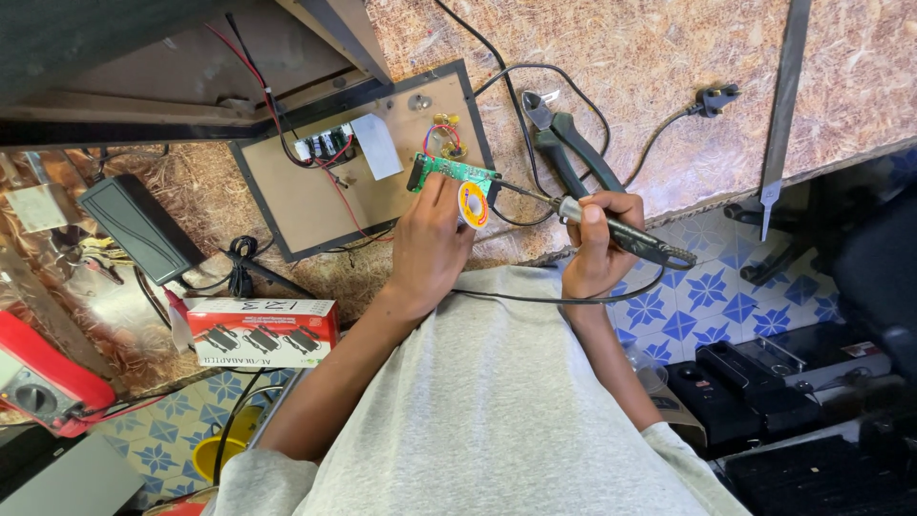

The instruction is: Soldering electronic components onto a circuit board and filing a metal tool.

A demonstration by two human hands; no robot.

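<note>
Left hand (432, 247) grips a small spool of solder wire (474, 204), fingers curled round it, just beside the green circuit board (455, 173). Right hand (597, 250) clenched round the handle of a soldering iron (621, 232), tip pointed toward the board's right end; whether tip touches the board, cannot tell. The iron's black cord loops under both wrists across the grey shirt. The board lies at the lower right corner of a brown backing panel (315, 191) with a dark frame, which sits on the chipboard worktop (650, 57) near its front edge. Red and black wires (277, 115) run across the panel to a small connector block. Black-handled pliers (564, 143) lie on the worktop just right of the panel, near the iron. A metal file (781, 105) lies near the right edge, a plug (714, 96) beside it. Black power adapter (138, 225) at the left, a red-and-white adapter box (263, 330) below it, red multimeter (43, 377) at the far left.
</note>
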